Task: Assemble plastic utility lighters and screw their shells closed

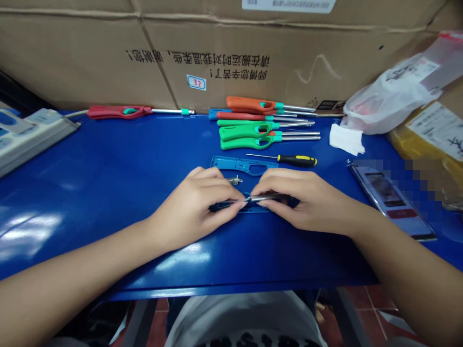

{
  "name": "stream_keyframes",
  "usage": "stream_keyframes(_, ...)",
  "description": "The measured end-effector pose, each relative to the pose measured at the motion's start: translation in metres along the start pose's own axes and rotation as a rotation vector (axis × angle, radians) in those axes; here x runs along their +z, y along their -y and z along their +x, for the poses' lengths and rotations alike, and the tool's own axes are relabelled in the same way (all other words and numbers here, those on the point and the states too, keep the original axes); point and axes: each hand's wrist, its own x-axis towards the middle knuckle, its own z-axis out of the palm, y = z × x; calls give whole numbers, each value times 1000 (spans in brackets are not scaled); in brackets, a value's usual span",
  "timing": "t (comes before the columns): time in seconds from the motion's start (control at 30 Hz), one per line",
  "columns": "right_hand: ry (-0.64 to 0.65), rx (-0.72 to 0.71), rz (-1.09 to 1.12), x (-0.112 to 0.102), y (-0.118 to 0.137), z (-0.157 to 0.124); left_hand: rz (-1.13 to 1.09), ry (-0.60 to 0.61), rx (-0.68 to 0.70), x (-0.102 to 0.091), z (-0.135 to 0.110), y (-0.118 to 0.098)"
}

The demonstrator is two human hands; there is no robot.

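Observation:
My right hand (307, 197) pinches a silver metal lighter tube (266, 196) between thumb and fingers, low over the table. At the tube's left end, the fingertips of my left hand (202, 200) close on a thin wire that meets the opening; most of it is hidden. Beneath both hands lies a blue lighter shell half (253, 209), partly covered. Just behind them rests another blue shell half (237, 165), its inner side up. Close to my left fingers is a small clear and metal lighter part (235, 180).
Behind is a screwdriver (296, 160), then several assembled lighters (249, 130) in a pile. A red lighter (119, 112) lies by a power strip (32, 130) at left. At right are a phone (394, 202), folded white paper (346, 139) and a plastic bag (387, 96). A cardboard box (101, 58) walls the back.

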Motion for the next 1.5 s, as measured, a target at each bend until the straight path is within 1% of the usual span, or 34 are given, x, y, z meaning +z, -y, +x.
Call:
stream_keyframes(0.13, 16, 43, 22, 2, 1, 0, 1, -8, 4, 1, 0, 1)
stream_keyframes(0.3, 19, 62, 23, 3, 0, -2, -5, -9, 2, 2, 0, 1)
stream_keyframes(0.73, 58, 55, 12, 2, 2, 1, -12, 6, -13, 3, 0, 1)
stream_keyframes(1.1, 47, 52, 10, 2, 0, -1, -35, 4, -39, 1, 1, 0)
stream_keyframes(1.33, 105, 143, 14, -2, 0, -2, -43, 3, -26, 4, 1, 2)
stream_keyframes(1.5, 109, 124, -9, -9, -3, -4, -31, 35, -26, 3, 2, 5)
